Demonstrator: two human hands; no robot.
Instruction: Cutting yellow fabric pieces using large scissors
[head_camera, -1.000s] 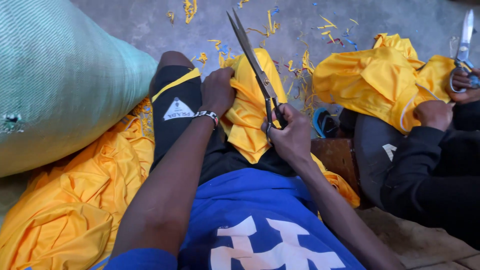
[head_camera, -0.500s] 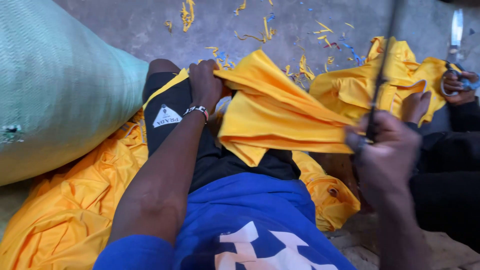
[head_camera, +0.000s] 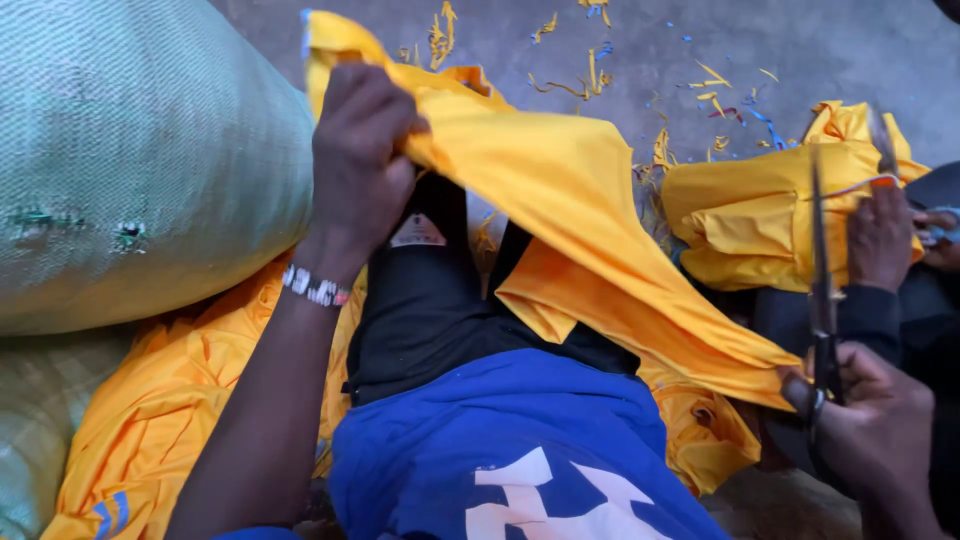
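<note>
My left hand (head_camera: 360, 165) grips the upper edge of a yellow cloth (head_camera: 570, 200) and holds it up above my black-trousered leg (head_camera: 430, 300). The cloth stretches down to the right, where my right hand (head_camera: 870, 420) pinches its lower corner. That same hand holds a pair of long scissors (head_camera: 820, 280) with the blades pointing up. A beaded band circles my left wrist (head_camera: 315, 288).
A big green woven sack (head_camera: 130, 160) lies at the left. More yellow cloth (head_camera: 170, 410) is heaped under my leg. At the right another person's hands (head_camera: 885, 235) work a yellow bundle (head_camera: 760, 215). Yellow and blue scraps (head_camera: 590, 75) litter the concrete floor.
My left hand has lifted the yellow cloth up off my lap and spread it out. My right hand with the scissors has swung out to the right and lower.
</note>
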